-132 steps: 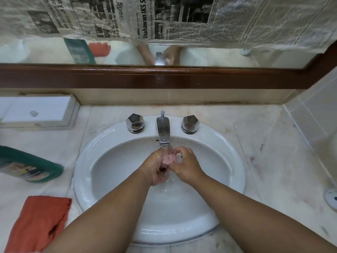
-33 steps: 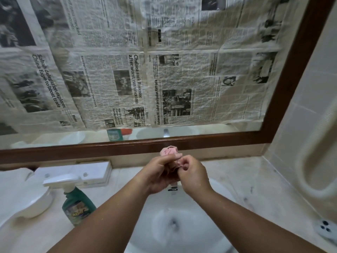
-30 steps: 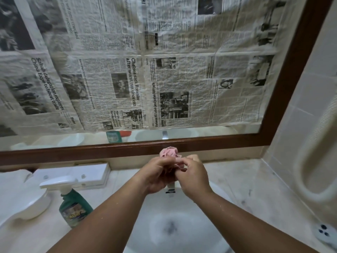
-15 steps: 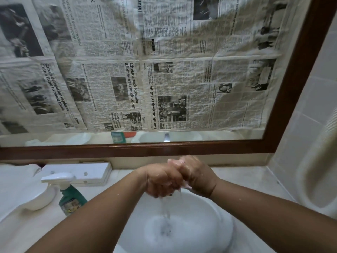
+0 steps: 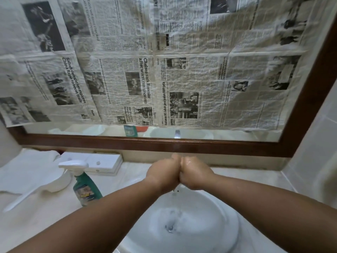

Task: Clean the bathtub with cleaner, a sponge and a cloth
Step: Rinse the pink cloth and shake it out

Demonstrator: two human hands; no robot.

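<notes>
The biggest thing on my feed is the mirror (image 5: 164,143), dark wood round its frame. Sheets of newspaper (image 5: 164,70) cover nearly all the glass, and only a narrow strip along the bottom stays bare. Below it runs the pale counter (image 5: 45,225), meeting a tiled wall (image 5: 319,143) at its right end.

The white basin (image 5: 218,207) is set into the counter towards the front edge, with foamy water pooled round the drain (image 5: 170,228).

Both forearms reach in from the bottom of the view and meet above the back of the basin. The left hand (image 5: 164,174) and right hand (image 5: 196,173) are balled up and pressed knuckle to knuckle, skin wet and shiny. A few drops hang under them. I cannot tell whether anything is clenched inside; no sponge or cloth shows between the fingers.

Along the counter's back edge, left of the hands, lies a flat white box (image 5: 102,162). Near the left end sits a white bowl-shaped scoop (image 5: 58,181) with a long handle pointing at the front edge.

The cleaner (image 5: 85,189), a green spray bottle with a white trigger head, stands upright on the counter between the scoop and the basin, well apart from both hands.
</notes>
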